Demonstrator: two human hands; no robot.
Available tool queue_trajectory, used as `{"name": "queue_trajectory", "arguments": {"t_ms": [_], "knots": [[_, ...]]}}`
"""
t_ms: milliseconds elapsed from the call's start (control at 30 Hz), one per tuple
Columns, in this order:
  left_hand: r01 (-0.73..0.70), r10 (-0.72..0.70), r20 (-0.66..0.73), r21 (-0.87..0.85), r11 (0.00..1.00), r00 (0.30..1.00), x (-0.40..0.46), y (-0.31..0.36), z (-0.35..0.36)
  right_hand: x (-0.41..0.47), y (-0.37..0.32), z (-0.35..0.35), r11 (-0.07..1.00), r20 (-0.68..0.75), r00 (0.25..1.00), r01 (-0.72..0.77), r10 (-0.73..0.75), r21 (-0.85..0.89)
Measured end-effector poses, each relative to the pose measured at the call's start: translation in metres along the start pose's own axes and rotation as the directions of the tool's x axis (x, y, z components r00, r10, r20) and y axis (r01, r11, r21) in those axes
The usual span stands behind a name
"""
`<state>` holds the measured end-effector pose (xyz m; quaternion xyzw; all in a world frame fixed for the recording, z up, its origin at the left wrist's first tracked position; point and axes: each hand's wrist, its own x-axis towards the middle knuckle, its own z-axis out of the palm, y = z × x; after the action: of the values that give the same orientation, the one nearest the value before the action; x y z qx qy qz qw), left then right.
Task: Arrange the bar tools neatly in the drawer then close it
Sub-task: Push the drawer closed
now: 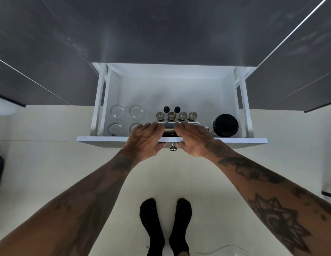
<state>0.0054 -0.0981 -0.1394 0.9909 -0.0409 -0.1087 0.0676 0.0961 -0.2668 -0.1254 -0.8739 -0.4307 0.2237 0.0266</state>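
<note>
My left hand (145, 138) and right hand (191, 138), fingers curled on either end, gripped the shiny oblong metal bar tool (169, 127), lying crosswise just inside the front of the open white drawer (172, 139), equally near both.

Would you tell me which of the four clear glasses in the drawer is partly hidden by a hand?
The front-right clear glass, partly covered by the left hand; the other three show fully.

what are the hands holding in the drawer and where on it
Both hands, left and right, grip a shiny metal bar tool at its two ends; what it is cannot be told.
</note>
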Motion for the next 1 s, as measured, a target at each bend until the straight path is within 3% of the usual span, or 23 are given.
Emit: {"name": "queue_trajectory", "arguments": {"t_ms": [167, 333, 533, 833, 1000], "knots": [[0.135, -0.135, -0.053, -0.008, 0.991, 0.989, 0.019, 0.004, 0.003, 0.017, 0.003, -0.007, 0.990, -0.182, 0.982, -0.074, 0.051, -0.121], [0.273, -0.272, -0.098, -0.007, 0.962, 0.957, 0.049, 0.002, -0.007, 0.040, 0.005, -0.014, 0.963, -0.223, 0.964, -0.187, 0.143, -0.192], [0.298, -0.297, -0.072, 0.000, 0.955, 0.952, 0.074, -0.008, -0.014, 0.067, 0.018, -0.029, 0.966, -0.295, 0.938, -0.228, 0.184, -0.120], [0.280, -0.267, 0.099, -0.144, 0.949, 0.959, 0.122, -0.034, -0.022, 0.112, 0.035, -0.033, 0.936, -0.171, 0.921, -0.352, 0.350, 0.022], [0.316, -0.275, 0.233, -0.162, 0.935, 0.933, 0.154, -0.056, -0.026, 0.137, 0.045, -0.037, 0.938, -0.064, 0.940, -0.328, 0.336, 0.110]]}}
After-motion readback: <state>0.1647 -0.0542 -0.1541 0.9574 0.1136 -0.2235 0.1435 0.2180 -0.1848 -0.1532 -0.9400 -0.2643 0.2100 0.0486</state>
